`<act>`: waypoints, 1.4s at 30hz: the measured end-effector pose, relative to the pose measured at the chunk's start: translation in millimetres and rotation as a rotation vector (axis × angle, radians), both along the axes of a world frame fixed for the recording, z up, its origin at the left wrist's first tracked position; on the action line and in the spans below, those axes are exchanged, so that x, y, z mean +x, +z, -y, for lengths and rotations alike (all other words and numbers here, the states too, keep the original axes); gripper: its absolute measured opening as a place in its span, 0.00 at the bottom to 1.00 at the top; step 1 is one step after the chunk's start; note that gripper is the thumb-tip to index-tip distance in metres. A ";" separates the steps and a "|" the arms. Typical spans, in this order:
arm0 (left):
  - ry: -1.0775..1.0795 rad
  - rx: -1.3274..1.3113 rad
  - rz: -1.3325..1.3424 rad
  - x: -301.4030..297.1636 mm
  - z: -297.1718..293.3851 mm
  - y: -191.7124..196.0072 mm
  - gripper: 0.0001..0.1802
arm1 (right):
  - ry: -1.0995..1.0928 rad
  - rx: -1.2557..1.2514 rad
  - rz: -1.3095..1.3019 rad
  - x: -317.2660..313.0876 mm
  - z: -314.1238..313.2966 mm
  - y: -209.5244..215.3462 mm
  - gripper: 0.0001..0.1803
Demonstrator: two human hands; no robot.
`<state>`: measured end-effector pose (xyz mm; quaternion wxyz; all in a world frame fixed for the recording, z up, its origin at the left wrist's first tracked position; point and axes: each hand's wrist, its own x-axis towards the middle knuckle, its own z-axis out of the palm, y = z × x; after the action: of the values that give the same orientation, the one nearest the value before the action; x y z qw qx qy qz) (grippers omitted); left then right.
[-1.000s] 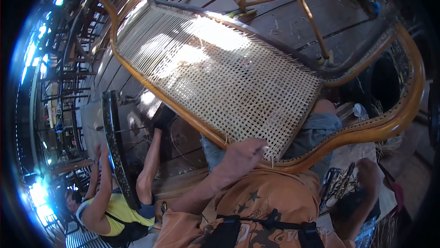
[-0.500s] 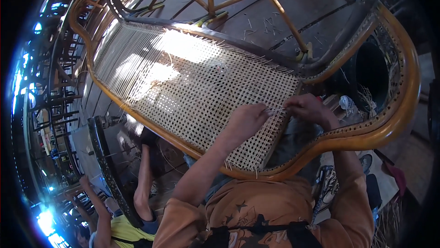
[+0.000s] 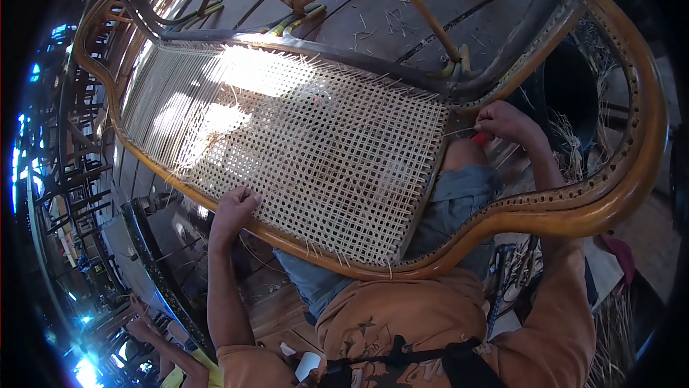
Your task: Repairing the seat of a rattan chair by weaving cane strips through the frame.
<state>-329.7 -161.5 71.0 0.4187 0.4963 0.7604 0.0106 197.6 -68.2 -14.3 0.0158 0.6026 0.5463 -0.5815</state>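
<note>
Before me lies a long seat panel of woven pale cane [image 3: 344,158], set in a glossy brown rattan frame [image 3: 552,216]. My left hand [image 3: 238,209] is closed at the panel's near edge, by the front rail; whatever its fingers pinch is too small to make out. Off the panel's right end, my right hand [image 3: 506,124] is closed on a thin cane strand [image 3: 459,132] that runs to the weave's edge. Just under those fingers shows a small red object [image 3: 479,138]; whether I hold it cannot be told.
Rattan struts [image 3: 423,11] stand beyond the panel. A dark bucket [image 3: 570,94] sits at the right, with loose cane fibres beside it. A dark curved bar [image 3: 154,259] rises at the left. Another person's arm [image 3: 169,348] shows at the lower left. Cane scraps litter the plank floor.
My hands, close together at the panel's right end before, are now far apart. The left went left to the front rail; the right moved up and slightly right. My knee now shows beside the panel.
</note>
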 end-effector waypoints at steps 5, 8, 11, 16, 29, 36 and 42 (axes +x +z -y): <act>0.102 -0.108 -0.062 3.1 -4.7 3.0 0.15 | 0.013 -0.074 0.121 -1.5 -2.5 -2.6 0.10; -0.040 -0.066 -0.198 2.3 -5.1 -0.2 0.15 | 0.102 0.000 0.246 -6.2 -2.3 -17.6 0.13; -0.076 -0.063 -0.257 4.9 -8.5 -8.0 0.15 | 0.150 0.070 0.335 -6.4 6.7 -42.2 0.14; -0.042 -0.057 -0.233 8.1 -9.1 -8.2 0.14 | 0.080 0.076 0.359 -8.9 11.6 -54.4 0.17; 0.041 -0.101 -0.171 0.5 -6.8 4.8 0.13 | -0.146 -0.016 0.064 34.2 19.7 -3.8 0.17; 0.329 -0.072 0.185 110.8 6.4 38.0 0.11 | -0.379 1.021 0.624 87.6 90.0 16.1 0.15; 0.453 -0.160 0.753 181.0 72.9 29.7 0.06 | -0.181 -0.197 -0.542 -21.7 197.5 111.7 0.09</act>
<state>-148.7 -234.4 100.7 0.6906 0.2449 0.6429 0.2232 176.0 -265.7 97.4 -0.1238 0.4674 0.4155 -0.7704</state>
